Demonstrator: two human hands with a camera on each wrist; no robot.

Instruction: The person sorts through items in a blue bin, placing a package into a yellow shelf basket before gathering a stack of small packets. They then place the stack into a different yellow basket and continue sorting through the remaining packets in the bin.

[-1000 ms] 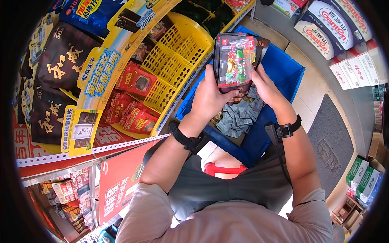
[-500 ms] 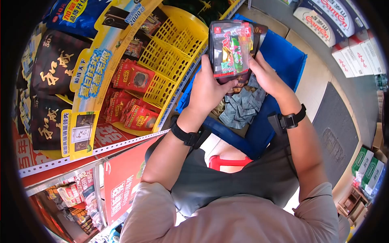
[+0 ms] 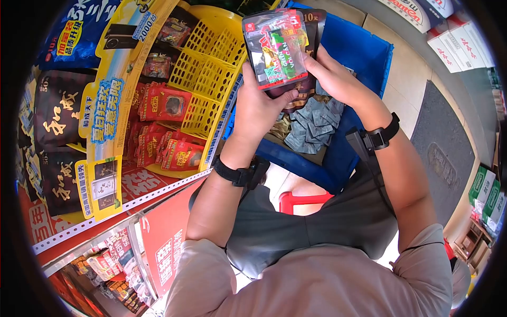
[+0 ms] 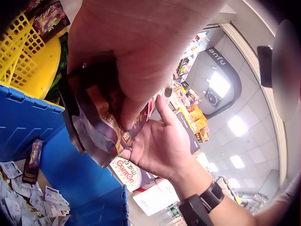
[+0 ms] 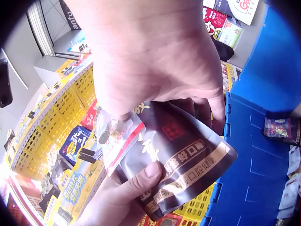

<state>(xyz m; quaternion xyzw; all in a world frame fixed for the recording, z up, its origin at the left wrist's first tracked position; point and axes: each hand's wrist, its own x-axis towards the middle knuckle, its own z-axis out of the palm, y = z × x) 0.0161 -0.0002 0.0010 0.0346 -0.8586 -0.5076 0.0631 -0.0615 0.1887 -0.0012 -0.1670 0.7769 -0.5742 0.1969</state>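
Packets: a stack, clear one in front and dark pouch behind, above the crate.
Left hand: grips the stack's 6 o'clock edge, thumb across the front.
Right hand: fingers curled round the 3 o'clock side.
Rack: yellow, at 9 o'clock.
Sachets: grey, in the crate below.
Advice: probably best to pinch firmly and square the edges, as slick film slips easily.

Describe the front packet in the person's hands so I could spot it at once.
Find the blue crate beside the yellow rack; above it, the left hand and right hand grip a stack of packets. The front packet is clear with a red edge, showing green and yellow wrappers, while the dark packets behind it are brown with gold lettering.
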